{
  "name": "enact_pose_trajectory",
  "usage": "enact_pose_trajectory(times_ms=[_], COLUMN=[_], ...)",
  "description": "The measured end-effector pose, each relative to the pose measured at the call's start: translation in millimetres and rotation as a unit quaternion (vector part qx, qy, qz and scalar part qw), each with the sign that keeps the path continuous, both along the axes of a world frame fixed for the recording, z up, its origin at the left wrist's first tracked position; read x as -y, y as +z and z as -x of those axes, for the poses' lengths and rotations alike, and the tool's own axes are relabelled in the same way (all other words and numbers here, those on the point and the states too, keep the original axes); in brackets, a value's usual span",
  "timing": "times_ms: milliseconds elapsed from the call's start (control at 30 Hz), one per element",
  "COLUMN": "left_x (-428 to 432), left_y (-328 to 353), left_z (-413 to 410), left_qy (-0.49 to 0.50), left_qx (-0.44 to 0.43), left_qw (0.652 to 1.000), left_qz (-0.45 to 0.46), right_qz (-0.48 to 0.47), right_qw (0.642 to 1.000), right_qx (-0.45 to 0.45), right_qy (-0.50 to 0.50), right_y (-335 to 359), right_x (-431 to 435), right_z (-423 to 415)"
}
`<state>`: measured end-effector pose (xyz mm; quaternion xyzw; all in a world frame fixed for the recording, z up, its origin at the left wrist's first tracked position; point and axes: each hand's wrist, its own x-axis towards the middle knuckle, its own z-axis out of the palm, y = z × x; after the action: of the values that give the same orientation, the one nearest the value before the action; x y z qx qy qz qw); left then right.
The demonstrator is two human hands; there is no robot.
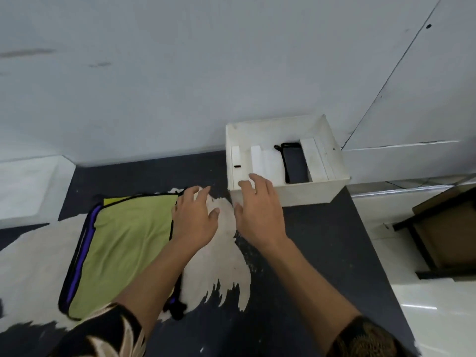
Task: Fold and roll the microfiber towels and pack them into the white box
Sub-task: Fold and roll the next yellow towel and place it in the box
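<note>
A stack of flat microfiber towels [123, 248] lies on the dark table, a yellow-green one on top with purple and black edges showing beneath. My left hand [195, 217] hovers over the stack's far right corner, fingers spread, holding nothing. The white box [296, 194] stands open at the table's back, against the wall; a dark rolled item [295, 163] and white dividers sit inside it. My right hand [260, 210] is in front of the box's near left corner, fingers apart and empty, fingertips overlapping the box's front rim.
The dark table [322, 266] has worn pale patches under and around the towels. A grey wall [180, 86] rises right behind the box. To the right, past the table's edge, a brown and black stool or shelf [443, 233] stands on a white floor.
</note>
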<state>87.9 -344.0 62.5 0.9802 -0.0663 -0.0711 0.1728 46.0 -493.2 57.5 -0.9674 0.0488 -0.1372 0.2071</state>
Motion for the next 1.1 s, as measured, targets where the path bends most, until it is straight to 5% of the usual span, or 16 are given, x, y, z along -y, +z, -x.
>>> enact_pose_trajectory(times_ms=[667,1100], left_x=[-318.8,-353.4], left_y=[-80.0,-90.0], left_z=[87.9,87.1], left_qy=[0.095,0.162], left_qx=[-0.174,-0.16], left_qw=[0.979,0.973], left_qz=[-0.042,0.031], right_qz=[0.022,0.043], right_qw=[0.984,0.965], right_qx=[-0.176,-0.246], right_qy=[-0.001,-0.078], right_y=[-92.4,-104.8], right_x=[-271.1,-291.4], right_z=[72.2,83.9])
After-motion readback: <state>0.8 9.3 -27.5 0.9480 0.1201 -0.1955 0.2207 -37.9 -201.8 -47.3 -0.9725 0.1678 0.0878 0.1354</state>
